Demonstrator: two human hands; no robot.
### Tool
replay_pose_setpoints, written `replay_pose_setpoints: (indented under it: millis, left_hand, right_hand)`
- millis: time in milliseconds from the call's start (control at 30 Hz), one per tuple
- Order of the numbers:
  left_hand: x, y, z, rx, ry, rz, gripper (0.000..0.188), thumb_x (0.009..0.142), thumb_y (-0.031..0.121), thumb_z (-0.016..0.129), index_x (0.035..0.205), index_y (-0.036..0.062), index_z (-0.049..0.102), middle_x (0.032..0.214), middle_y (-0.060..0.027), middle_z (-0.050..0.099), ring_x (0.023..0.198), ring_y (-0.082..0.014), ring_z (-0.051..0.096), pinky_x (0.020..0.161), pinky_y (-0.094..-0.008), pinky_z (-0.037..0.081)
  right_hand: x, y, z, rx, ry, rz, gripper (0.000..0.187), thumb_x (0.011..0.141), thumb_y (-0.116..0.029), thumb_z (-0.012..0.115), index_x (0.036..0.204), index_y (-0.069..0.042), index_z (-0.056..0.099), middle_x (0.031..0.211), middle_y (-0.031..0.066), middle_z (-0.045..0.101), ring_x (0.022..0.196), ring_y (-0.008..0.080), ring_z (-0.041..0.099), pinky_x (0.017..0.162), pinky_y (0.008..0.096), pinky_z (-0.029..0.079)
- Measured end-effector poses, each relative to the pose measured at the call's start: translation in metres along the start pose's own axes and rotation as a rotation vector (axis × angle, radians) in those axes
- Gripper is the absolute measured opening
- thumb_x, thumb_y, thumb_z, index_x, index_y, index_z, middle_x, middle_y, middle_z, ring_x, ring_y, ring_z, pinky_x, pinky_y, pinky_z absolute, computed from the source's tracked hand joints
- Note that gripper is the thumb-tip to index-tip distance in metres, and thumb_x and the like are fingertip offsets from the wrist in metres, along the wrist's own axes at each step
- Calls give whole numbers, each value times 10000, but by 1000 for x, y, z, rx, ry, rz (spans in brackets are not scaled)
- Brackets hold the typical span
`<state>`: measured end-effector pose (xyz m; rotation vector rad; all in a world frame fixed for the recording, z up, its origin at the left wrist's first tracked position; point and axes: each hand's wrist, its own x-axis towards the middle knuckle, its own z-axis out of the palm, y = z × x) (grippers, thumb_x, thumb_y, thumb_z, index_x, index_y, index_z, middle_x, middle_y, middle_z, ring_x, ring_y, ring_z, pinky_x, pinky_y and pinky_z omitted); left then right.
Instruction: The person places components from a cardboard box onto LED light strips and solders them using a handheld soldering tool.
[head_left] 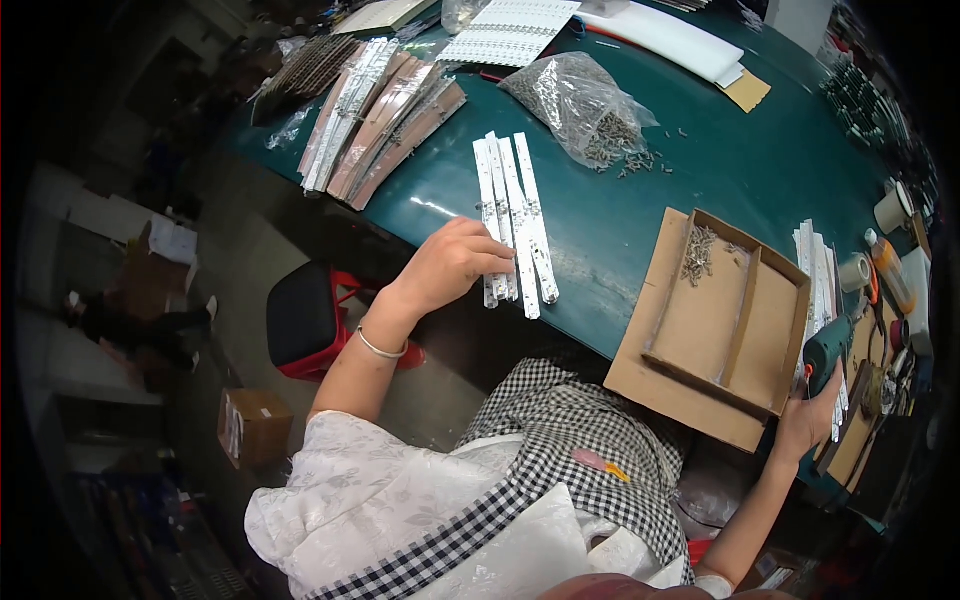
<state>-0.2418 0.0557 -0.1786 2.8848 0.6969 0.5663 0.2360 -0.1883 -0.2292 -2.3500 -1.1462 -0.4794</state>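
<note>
My left hand (458, 262) is closed, with its fingertips pressed together over the left side of a group of white metal strips (518, 200). What the fingertips pinch, if anything, is hidden. Small metal parts sit on several of the strips, which lie side by side on the green table. Far to the right, my right hand (808, 425) is wrapped round a green electric screwdriver (827, 350). That tool is held over another stack of white strips (818, 265). Between my hands stands a shallow cardboard tray (695, 330) with a divider and a small heap of screws (698, 255).
A clear plastic bag of screws (575, 95) spills onto the green table (720, 160). Bundled strips (375, 120) lie at the back left. Tape, a glue bottle (888, 265) and hand tools crowd the right edge. A red stool with a black seat (312, 315) stands at left.
</note>
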Motion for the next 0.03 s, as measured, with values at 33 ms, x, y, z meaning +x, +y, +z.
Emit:
replay_pose_setpoints:
  millis: [33]
  left_hand:
    - [-4, -1, 1, -23, -3, -33, 236, 720, -29, 619, 857, 111, 750, 969, 20, 722, 886, -187, 607, 849, -345, 466]
  right_hand:
    - [0, -1, 2, 13, -15, 21, 629, 838, -91, 701, 1406, -87, 432, 1286, 213, 587, 1140, 382, 590, 906, 414, 476]
